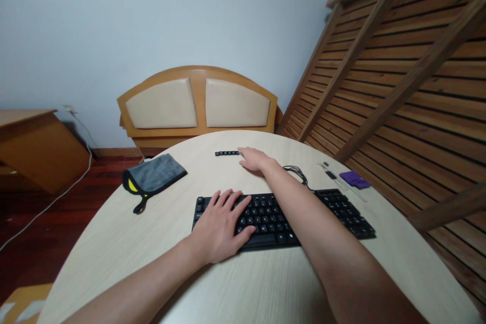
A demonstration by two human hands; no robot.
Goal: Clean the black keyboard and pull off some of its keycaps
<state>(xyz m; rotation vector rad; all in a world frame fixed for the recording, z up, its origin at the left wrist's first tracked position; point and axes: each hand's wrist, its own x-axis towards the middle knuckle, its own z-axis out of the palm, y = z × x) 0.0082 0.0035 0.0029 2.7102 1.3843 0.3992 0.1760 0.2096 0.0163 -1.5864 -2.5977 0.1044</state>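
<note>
A black keyboard (pixel 266 218) lies across the round table in front of me. My left hand (pixel 222 225) rests palm down on its left part, fingers spread and the thumb near the space bar. Beyond the keyboard sits a short straight row of small black keycaps (pixel 227 153). My right hand (pixel 253 158) reaches over the keyboard to the right end of that row, its index fingertip at the last keycap and the thumb held apart below. Whether anything is under the right fingertips is too small to tell. My right forearm hides part of the keyboard.
A grey cloth (pixel 156 174) with black edging and a yellow underside lies left on the pale table (pixel 125 243). A coiled black cable (pixel 298 172), thin tools (pixel 331 174) and a purple cloth (pixel 354 179) lie right. A wooden slatted frame (pixel 387 86) leans beyond the right edge.
</note>
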